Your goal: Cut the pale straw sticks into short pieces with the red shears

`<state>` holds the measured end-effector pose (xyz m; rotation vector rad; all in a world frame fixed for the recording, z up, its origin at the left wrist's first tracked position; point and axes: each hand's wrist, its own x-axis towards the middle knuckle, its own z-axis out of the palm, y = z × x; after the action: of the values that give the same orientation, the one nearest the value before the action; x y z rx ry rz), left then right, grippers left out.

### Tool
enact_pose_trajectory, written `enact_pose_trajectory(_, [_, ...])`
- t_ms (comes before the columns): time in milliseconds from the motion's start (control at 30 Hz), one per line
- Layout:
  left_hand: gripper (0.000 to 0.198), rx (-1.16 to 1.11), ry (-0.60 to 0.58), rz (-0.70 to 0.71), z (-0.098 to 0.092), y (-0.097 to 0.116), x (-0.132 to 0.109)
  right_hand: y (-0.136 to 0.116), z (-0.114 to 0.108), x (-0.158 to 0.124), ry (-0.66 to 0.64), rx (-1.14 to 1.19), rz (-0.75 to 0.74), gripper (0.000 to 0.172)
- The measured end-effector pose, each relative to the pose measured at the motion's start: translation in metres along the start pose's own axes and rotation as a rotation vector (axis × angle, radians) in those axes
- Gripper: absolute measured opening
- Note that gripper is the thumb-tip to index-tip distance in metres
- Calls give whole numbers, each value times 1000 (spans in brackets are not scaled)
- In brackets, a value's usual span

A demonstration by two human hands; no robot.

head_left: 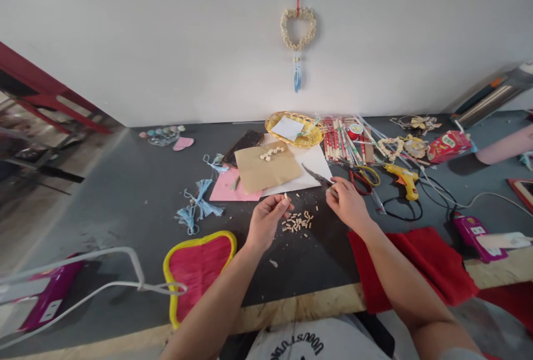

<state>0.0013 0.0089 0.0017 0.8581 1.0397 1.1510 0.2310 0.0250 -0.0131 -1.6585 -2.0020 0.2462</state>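
Stick stub [285,197] pinched by the left hand [266,218] fingers above cut pieces [297,221] on the surface [137,193], while the right hand [347,203], fingers wrapped round scissors [317,178], would best snip squarely, low over the pile.

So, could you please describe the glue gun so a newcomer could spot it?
Below the heart wreath on the wall is a dark table. Right of the person's right hand lies the glue gun: the only bright yellow, pistol-shaped tool there.
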Motion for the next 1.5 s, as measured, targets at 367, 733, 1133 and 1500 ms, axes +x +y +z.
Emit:
enact_pose_trajectory(367, [25,23,-56,82,-2,2,0,-18,-33,-8,-436,1320,249,46])
enact_pose_trajectory(733, [29,118,-48,103,-2,1,-1,-24,-29,-10,-236,429,-207,18])
enact_pose_trajectory(1133, [27,275,0,210,-5,2,2,-32,-20,-13,-273,-228,-349,35])
enact_pose_trajectory(1500, [18,455,-15,226,-6,2,2,-36,-19,-14,-255,-271,-356,34])
